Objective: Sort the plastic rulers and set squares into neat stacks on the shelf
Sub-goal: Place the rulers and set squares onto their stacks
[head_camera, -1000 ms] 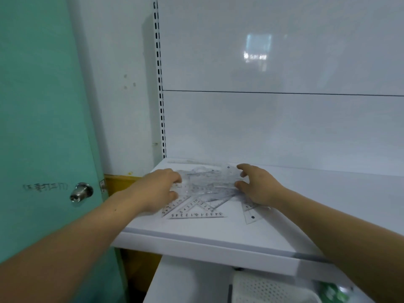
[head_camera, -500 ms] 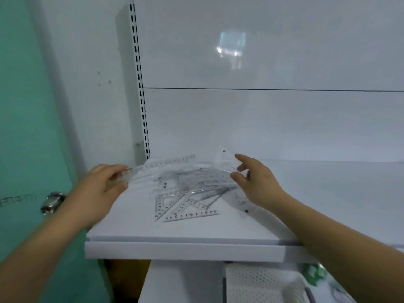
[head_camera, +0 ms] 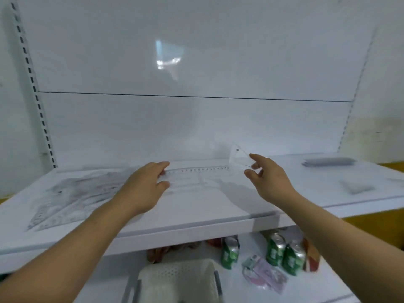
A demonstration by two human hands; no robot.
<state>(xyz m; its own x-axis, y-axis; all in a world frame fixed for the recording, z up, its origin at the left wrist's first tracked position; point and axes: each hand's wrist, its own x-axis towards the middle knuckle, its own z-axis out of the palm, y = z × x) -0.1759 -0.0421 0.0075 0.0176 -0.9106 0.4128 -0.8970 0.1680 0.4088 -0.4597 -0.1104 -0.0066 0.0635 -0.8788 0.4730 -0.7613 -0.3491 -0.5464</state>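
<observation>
Shelf (head_camera: pixel 196 215) — ruler (head_camera: pixel 196 170) beyond left hand (head_camera: pixel 144 184), set square (head_camera: pixel 239 158) atop right hand (head_camera: pixel 269 178)

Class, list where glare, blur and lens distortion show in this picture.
Head view: glare on the back panel; pile at left smeared by blur; shelf edge bowed by the wide lens; clear ruler and set square faint against white.

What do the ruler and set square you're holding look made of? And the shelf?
Ruler and set square: clear glossy plastic; the white behind shows through them. Shelf: smooth white with soft sheen, likely painted metal or laminate; unclear which.
</observation>
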